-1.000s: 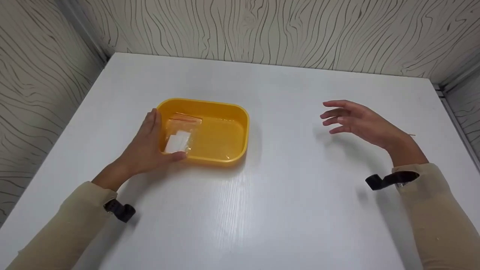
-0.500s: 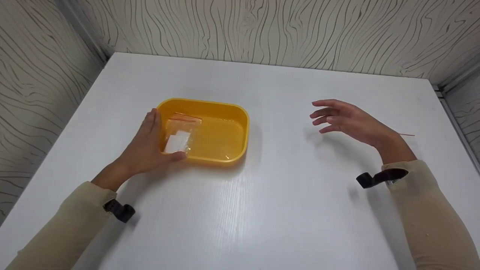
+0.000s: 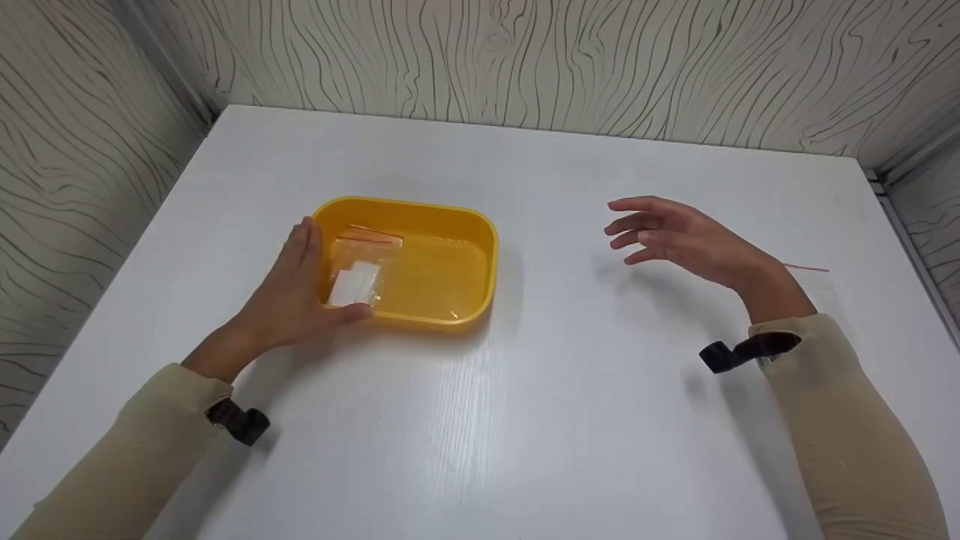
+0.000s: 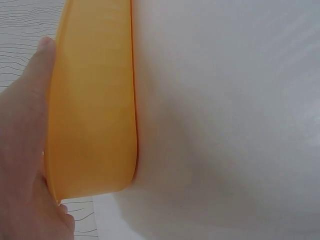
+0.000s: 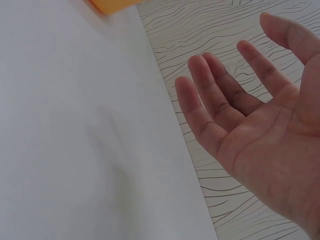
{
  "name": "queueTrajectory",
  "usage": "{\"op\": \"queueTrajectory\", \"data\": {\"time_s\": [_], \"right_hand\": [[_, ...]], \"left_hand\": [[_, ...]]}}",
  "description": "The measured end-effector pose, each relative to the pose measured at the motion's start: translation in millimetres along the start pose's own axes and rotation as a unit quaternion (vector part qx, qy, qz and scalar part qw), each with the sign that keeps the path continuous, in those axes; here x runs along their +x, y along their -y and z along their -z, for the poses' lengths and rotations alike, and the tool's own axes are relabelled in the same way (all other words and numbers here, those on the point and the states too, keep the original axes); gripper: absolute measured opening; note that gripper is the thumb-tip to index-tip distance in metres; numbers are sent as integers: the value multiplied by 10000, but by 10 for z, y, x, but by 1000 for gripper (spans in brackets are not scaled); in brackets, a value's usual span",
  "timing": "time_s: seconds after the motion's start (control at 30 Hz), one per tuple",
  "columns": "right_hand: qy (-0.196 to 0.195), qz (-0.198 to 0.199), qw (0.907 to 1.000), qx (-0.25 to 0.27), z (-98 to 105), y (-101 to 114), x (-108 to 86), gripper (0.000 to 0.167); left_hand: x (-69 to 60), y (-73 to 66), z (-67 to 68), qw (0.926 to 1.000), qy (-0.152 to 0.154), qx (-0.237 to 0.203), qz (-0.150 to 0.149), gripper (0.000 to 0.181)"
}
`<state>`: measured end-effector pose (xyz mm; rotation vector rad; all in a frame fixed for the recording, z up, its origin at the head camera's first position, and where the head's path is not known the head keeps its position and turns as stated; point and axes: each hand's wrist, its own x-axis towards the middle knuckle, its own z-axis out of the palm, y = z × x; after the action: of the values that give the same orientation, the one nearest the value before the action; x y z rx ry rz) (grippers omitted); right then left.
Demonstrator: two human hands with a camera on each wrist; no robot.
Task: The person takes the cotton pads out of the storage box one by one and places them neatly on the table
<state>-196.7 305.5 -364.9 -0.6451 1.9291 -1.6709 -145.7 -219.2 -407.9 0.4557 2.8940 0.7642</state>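
Note:
My left hand (image 3: 289, 296) grips the left end of a yellow plastic tray (image 3: 480, 292), its thumb at the front rim and its fingers along the left side. Inside the tray, at that end, lies a clear zip bag (image 3: 373, 253) with red lines at its top and flat white pieces (image 3: 354, 285) showing. The left wrist view has the tray's outer wall (image 4: 92, 110) beside the hand. To the right of the tray, my right hand (image 3: 686, 240) hovers above the table, holding nothing. Its fingers are spread and slightly bent, as the right wrist view (image 5: 250, 110) also shows.
A white table (image 3: 525, 420) bears everything. Behind my right wrist, a thin red line (image 3: 808, 268) tops what looks like a clear bag lying flat, partly hidden by the forearm. A wall (image 3: 495, 60) with a wood-grain pattern stands behind the table.
My right hand has moved left, closer to the tray, uncovering more of the red line behind the wrist. The left hand and the tray have stayed in place.

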Motion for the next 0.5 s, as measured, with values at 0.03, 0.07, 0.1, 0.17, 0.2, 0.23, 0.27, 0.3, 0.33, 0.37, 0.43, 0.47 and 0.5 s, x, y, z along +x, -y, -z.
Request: {"op": "queueTrajectory", "data": {"time_s": [0.03,0.07,0.1,0.17,0.2,0.23,0.27,0.3,0.33,0.37,0.43,0.47,0.5], "right_hand": [[54,28,10000,17,-3,5,8,49],[91,54,9999,28,-8,10,17,50],[135,87,9999,46,-13,13,28,50],[142,79,9999,34,-31,24,50,50],[161,79,9998,36,-37,26,60,50],[196,89,9998,44,-44,28,71,50],[199,82,9998,43,-52,31,82,50],[222,78,9997,54,-60,33,95,50],[236,60,9997,70,-68,36,107,50],[239,43,9997,67,-77,39,119,50],[244,15,9997,64,-95,46,141,50],[244,6,9997,50,-103,51,151,50],[248,1,9997,37,-114,53,166,49]], "left_hand": [[-1,-2,1,10000,0,-13,11,140],[-1,-3,2,10000,0,-21,21,140],[-2,-4,3,10000,-1,-30,28,140],[-3,-8,5,10000,12,-41,54,140],[-4,-9,6,10000,14,-47,64,140],[-4,-12,7,10000,16,-49,69,140],[-3,-13,6,10000,14,-45,65,141],[-2,-16,6,10000,21,-44,72,141],[-2,-16,5,10000,25,-40,77,141],[0,-18,5,10000,24,-38,73,141],[1,-21,6,10000,26,-30,59,140],[3,-21,6,10000,22,-29,47,140],[0,-18,6,10000,18,-33,38,140]]}}
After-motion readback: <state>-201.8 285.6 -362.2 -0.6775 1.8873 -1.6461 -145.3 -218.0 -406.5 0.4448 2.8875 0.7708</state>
